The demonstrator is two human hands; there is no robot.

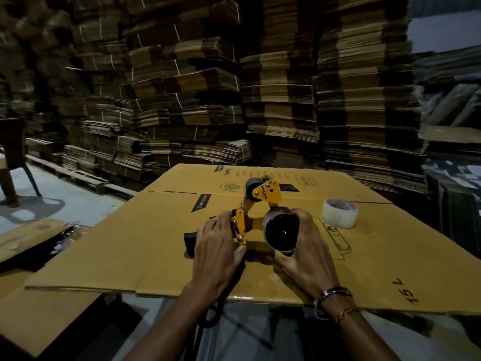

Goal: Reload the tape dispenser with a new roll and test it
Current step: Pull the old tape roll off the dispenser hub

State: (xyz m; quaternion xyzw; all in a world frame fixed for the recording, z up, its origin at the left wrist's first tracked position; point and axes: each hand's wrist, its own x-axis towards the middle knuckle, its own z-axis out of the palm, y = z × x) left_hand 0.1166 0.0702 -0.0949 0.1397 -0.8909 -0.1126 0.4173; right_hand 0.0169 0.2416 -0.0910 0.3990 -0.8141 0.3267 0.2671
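Hands hold the tape dispenser [250, 214] in the middle of the frame, lying on a flat cardboard sheet [161, 246] that serves as the worktop. The left hand [221, 246] wraps its grip around the black handle, which points to the left. The right hand [304, 246] curls its grip around the old roll core [281, 231] on the dispenser's wheel, thumb low and fingers on top. The core's hole faces the camera, so I think it has to slide off toward the person. The new roll [339, 213] stands on the cardboard just to the right of the right hand, so that hand is nearer to it. Nothing lies between them. Tall stacks of folded boxes [208, 87] fill the back, well apart from the work.
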